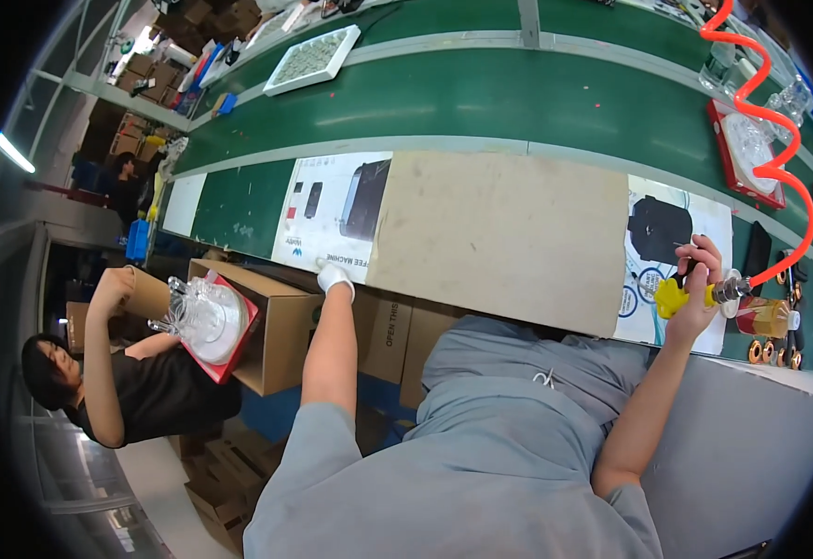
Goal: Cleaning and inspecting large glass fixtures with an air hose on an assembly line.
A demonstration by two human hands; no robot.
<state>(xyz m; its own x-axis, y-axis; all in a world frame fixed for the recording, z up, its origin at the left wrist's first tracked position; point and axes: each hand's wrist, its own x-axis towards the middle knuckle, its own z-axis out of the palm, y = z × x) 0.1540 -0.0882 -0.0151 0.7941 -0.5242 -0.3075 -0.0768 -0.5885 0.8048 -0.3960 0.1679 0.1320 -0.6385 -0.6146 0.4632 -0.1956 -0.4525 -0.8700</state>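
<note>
Our right hand [695, 279] is wrapped tight around a yellow air tool [675, 296], its orange coiled hose [768, 140] curling up and away over the green conveyor belt [518, 98]. The tool hangs above a printed sheet [676, 224] at the bench edge. Our gloved left hand [334, 276] rests fingers-down on another printed sheet [332, 210], beside a bare cardboard panel [509, 233]; we cannot tell whether its fingers are spread. At left, a co-worker [136, 382] holds a red tray of clear plastic parts [209, 321] over a cardboard box [280, 326].
</note>
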